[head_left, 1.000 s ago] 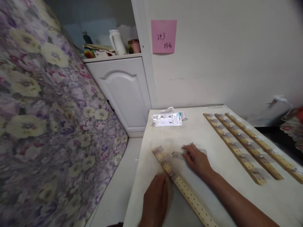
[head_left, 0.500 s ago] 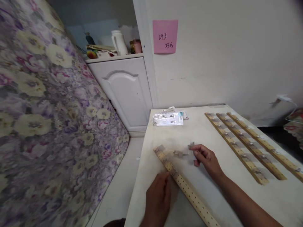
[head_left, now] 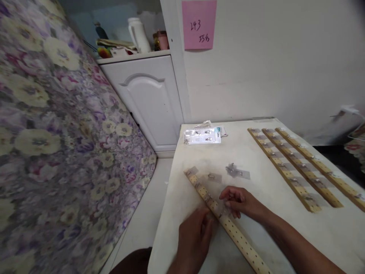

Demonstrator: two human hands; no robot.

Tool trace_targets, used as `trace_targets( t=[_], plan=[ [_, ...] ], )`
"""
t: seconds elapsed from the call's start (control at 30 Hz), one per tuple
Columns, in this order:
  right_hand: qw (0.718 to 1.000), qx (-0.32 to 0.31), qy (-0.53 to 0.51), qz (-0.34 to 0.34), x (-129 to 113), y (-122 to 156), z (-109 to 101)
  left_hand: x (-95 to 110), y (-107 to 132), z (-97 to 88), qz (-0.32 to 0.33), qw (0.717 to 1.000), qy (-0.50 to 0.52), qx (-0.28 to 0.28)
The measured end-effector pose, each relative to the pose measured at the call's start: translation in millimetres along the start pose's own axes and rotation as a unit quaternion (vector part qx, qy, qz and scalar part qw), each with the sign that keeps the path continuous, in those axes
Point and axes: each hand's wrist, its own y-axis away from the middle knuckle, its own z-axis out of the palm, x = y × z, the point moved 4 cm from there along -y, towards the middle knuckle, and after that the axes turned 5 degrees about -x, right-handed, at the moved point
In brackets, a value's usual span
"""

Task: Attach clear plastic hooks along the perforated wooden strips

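A pale wooden strip (head_left: 241, 238) with rows of holes lies slantwise on the white table, small clear plastic pieces with metal fittings along its far part. My left hand (head_left: 195, 238) is closed at the strip's near edge, fingertips partly hidden. Over the strip, the curled fingers of my right hand (head_left: 239, 201) pinch a clear plastic piece (head_left: 220, 209) with a small metal fitting, which lies against the wood. Beyond the strip is a loose clear piece (head_left: 213, 177). Farther right lies a small cluster of similar pieces (head_left: 238, 172).
Several finished-looking strips (head_left: 285, 171) bearing clear pieces lie side by side at the right. Blister packs (head_left: 202, 136) lie at the table's (head_left: 171, 228) back left. A floral curtain (head_left: 71, 152) hangs left, beside a white cabinet (head_left: 148, 99).
My right hand has moved from the loose pieces down toward the strip, bringing a clear piece to it. My left hand has shifted slightly right along the strip. The view has tilted down.
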Motion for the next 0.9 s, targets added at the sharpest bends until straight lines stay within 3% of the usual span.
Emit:
trace_targets(
  t=[0.3, 0.63, 0.9],
  plan=[
    [0.998, 0.013, 0.04, 0.036, 9.7, -1.7, 5.0, 0.1, 11.3, 13.2, 0.02, 0.999, -0.023, 0.021],
    [0.997, 0.017, 0.063, 0.038, 4.9, 2.8, 4.3, -3.1, 20.5, 22.4, 0.089, 0.992, -0.074, 0.043],
    [0.998, 0.0, 0.05, 0.046, 4.7, 3.5, 6.7, -6.2, 19.0, 25.9, 0.067, 0.991, -0.113, 0.019]
  ],
)
